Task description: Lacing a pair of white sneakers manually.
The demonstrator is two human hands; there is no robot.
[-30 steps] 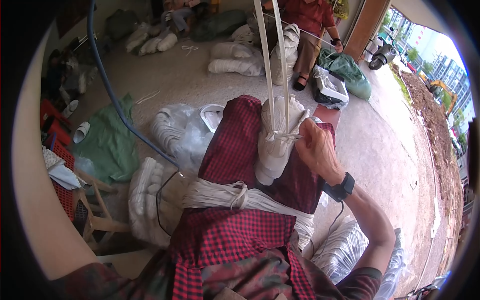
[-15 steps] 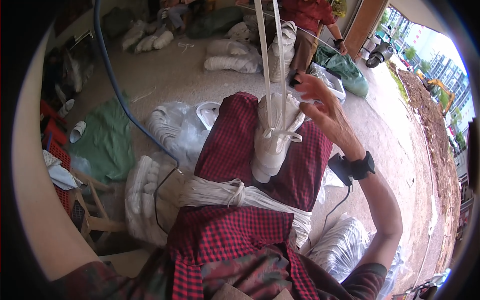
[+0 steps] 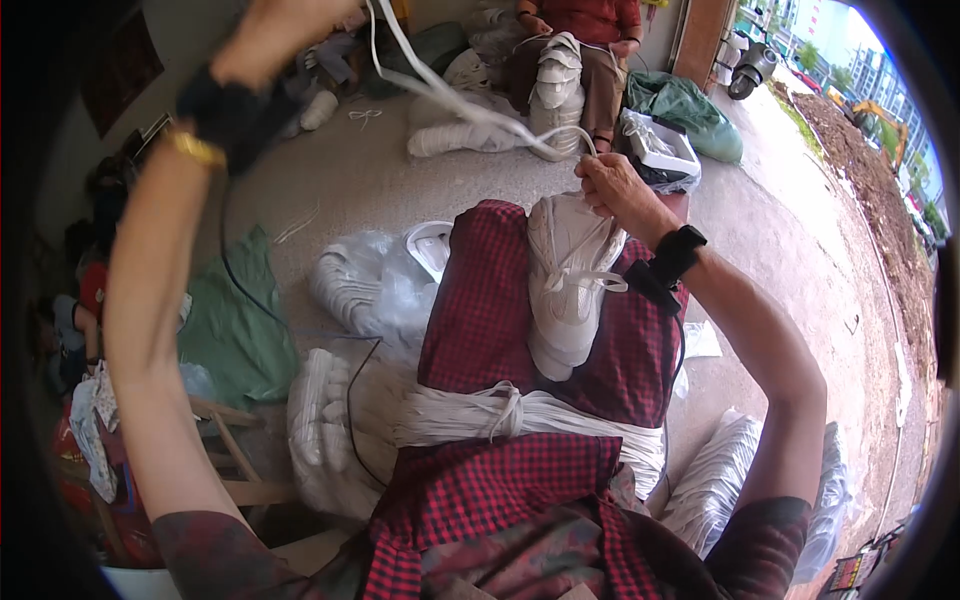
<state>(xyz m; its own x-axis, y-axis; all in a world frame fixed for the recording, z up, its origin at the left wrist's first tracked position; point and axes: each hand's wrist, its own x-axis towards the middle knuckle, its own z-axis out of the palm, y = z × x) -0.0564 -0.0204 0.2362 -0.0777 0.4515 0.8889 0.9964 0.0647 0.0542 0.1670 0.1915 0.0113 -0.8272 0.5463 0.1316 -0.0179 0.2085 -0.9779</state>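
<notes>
A white lace-up shoe (image 3: 562, 300) rests on my red-and-black checked apron (image 3: 470, 300) between my thighs, a lace tied in a loop over it. My right hand (image 3: 625, 195) is just above the shoe's far end, fingers pinched on a white shoelace (image 3: 470, 108). From there the lace runs slack to the upper left, beside my raised left hand (image 3: 285, 30). That hand is blurred and cut off by the top edge, so its fingers are hidden. A thick bundle of white laces (image 3: 550, 425), knotted in the middle, lies across my lap.
Bagged white shoe parts (image 3: 350, 285) lie left of my knees, with another stack (image 3: 320, 410) nearer. A green sheet (image 3: 240, 315) covers floor at left. Wrapped white pieces (image 3: 715, 465) stand at right. A seated person (image 3: 585, 25) faces me beyond a white box (image 3: 660, 150).
My left hand has come into view at the upper left. The laces, upright and taut before, now slant left and sag. My right hand has closed from spread fingers onto a lace.
</notes>
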